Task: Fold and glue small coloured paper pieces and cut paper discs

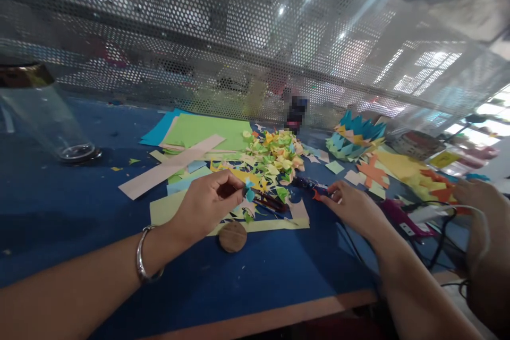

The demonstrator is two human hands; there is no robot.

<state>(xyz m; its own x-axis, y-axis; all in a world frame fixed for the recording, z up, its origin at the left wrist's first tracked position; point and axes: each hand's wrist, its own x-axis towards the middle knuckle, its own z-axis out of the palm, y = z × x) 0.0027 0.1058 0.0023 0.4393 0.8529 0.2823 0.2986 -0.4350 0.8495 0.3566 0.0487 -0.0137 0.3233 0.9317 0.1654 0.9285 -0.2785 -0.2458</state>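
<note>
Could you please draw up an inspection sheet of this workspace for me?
Surface: blue table with a pinkish front edge.
Things in hand: small blue piece at the left hand; red-orange piece at the right hand, beside a dark tool.
Clutter: heaped paper scraps, stacked coloured sheets, pale strip, round brown disc.
Hands: left pinches the blue piece; right's grip unclear.
Cables: black cable and white cable near a magenta object, towards the right.
Surroundings: perforated panel behind; clear container at left; another person's hand at far right.
</note>
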